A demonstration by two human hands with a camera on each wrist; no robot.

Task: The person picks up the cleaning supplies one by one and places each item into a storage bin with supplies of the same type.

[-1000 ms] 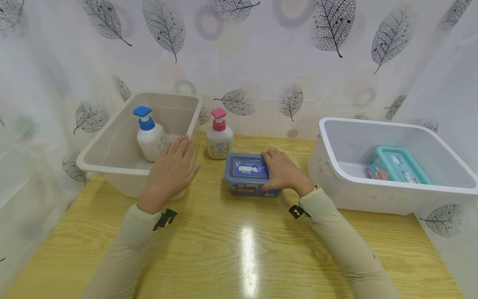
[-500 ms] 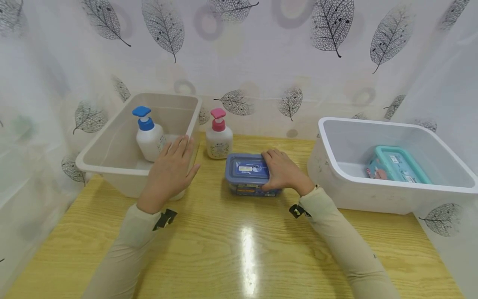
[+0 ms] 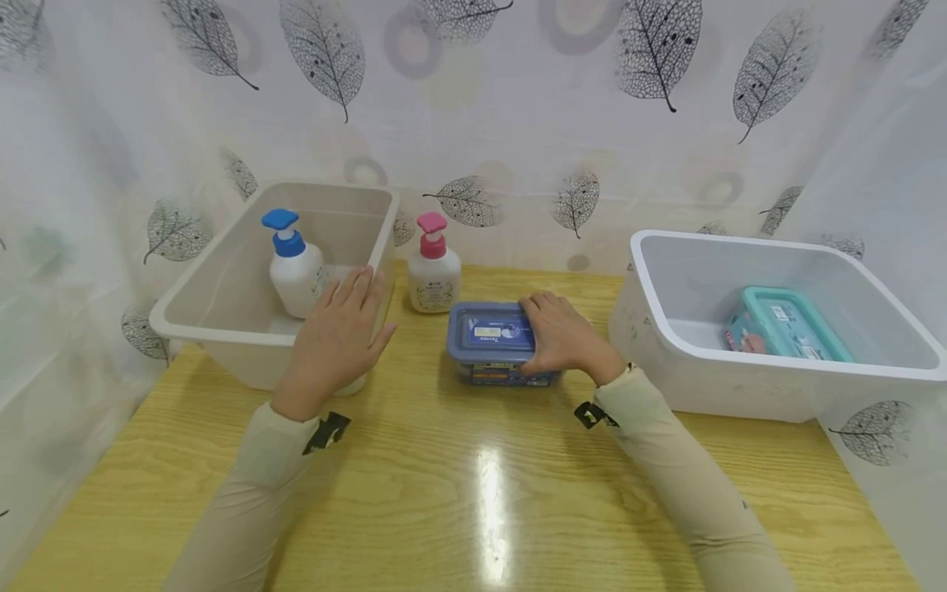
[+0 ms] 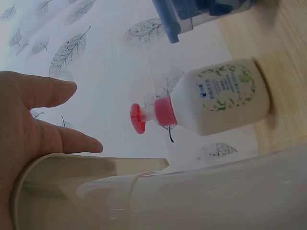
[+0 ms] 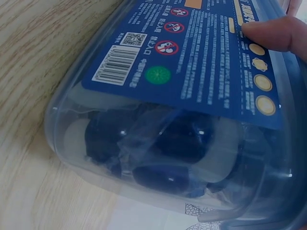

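Note:
My left hand (image 3: 329, 345) rests on the near right rim of a beige plastic bin (image 3: 222, 335), fingers straight and thumb out to the side. Inside that bin stands a white pump bottle with a blue head (image 3: 297, 279). My right hand (image 3: 568, 339) holds the right end of a clear food storage box with a blue lid (image 3: 466, 341), thumb on the near side and fingers over the far edge. The box stands on the table. In the right wrist view, dark blue pieces (image 5: 187, 136) show through its clear wall, and the thumb (image 5: 273, 34) presses its printed label.
A white pump bottle with a pink head (image 3: 434, 284) stands behind the box, close to the beige bin. On the right, a white bin (image 3: 740, 390) contains a teal-lidded storage box (image 3: 795, 327). A leaf-patterned curtain (image 3: 503, 123) hangs behind the wooden table (image 3: 414, 493).

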